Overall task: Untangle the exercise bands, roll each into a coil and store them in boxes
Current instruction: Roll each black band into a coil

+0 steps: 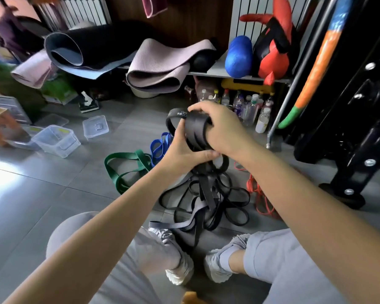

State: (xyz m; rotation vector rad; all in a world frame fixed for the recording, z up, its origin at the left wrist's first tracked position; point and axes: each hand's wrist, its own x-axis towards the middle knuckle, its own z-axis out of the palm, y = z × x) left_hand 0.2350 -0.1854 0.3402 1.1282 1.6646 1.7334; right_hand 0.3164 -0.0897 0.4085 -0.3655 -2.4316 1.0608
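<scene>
Your left hand [182, 151] and right hand [222, 126] clutched a flat black rubber band [194, 129] (seemingly part-coiled), tail hanging toward six o'clock.

A black band [195, 128] is wound in flat loops, gripped between the left hand [184, 152] and right hand [219, 128]. Its tail drops into a tangle of black and grey bands [206, 200] on the floor. Beside the tangle lie a green band [127, 165], a blue band [160, 145] and a thin orange band [259, 194]. Clear plastic boxes [55, 139] stand well to the left.
</scene>
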